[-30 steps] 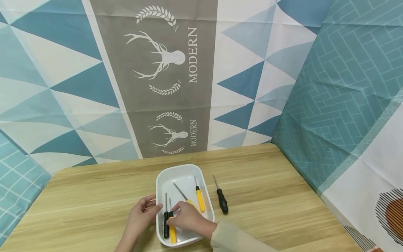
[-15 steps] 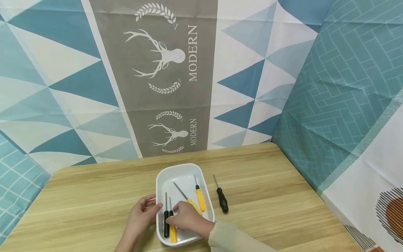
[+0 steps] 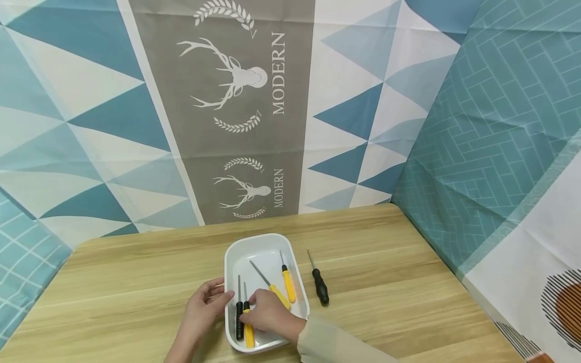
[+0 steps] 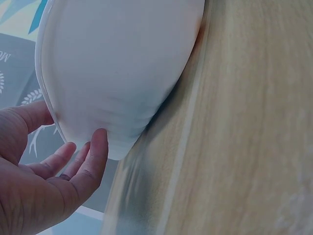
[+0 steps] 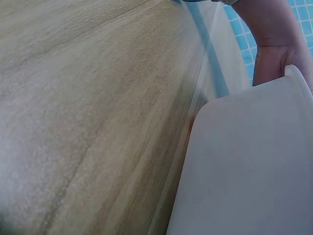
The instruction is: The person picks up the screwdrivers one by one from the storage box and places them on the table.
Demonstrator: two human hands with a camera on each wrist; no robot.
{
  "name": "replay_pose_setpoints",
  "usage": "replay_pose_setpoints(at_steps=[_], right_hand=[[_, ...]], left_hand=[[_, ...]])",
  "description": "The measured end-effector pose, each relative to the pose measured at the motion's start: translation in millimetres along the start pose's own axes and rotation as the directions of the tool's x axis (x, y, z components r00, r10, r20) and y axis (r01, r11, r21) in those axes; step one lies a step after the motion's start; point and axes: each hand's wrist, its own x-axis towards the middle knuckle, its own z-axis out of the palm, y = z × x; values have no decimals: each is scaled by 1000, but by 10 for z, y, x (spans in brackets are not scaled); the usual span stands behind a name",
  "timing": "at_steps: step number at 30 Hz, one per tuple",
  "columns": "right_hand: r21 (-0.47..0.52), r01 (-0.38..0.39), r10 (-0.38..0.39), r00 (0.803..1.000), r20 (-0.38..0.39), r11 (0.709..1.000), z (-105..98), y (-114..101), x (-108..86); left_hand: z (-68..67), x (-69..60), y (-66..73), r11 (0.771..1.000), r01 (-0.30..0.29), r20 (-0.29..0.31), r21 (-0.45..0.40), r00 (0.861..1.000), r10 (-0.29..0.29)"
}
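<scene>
The white tray (image 3: 259,244) sits on the table, its side also filling much of the left wrist view. My left hand (image 3: 205,308) grips its left edge, thumb at the rim and fingers along the outer wall (image 4: 122,63). Inside the tray, my right hand (image 3: 271,313) pinches the handle of a yellow-and-black screwdriver (image 3: 249,337). Close beside it on the left lies a black screwdriver (image 3: 239,322). A yellow screwdriver (image 3: 280,296) lies slanted, partly behind the right hand, and another yellow-and-black one (image 3: 288,285) is by the right wall. The right hand's fingertips are partly hidden.
A black-handled screwdriver (image 3: 320,287) lies on the wooden table (image 3: 390,282) to the right of the tray. Patterned cloth (image 3: 345,101) hangs behind the table and along its right side. The right wrist view shows the tray's outer wall (image 5: 244,166) and a forearm beyond it.
</scene>
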Motion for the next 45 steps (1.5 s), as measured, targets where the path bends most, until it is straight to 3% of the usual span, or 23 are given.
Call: replay_pose_setpoints(at_steps=[8,23,45], right_hand=[[-36,27,-28,999,-15,999,-12,-16,-5],[-61,14,-14,1000,1,998,-28,-31,19],[46,-45,46,999,-5,998,-99,38,-27]], left_hand=[[-7,0,9,1000,5,-1,11,1000,-5],[-1,10,29,1000,-5,-6,21,1000,5],[-5,3,-4,1000,9,-1,18,1000,-9]])
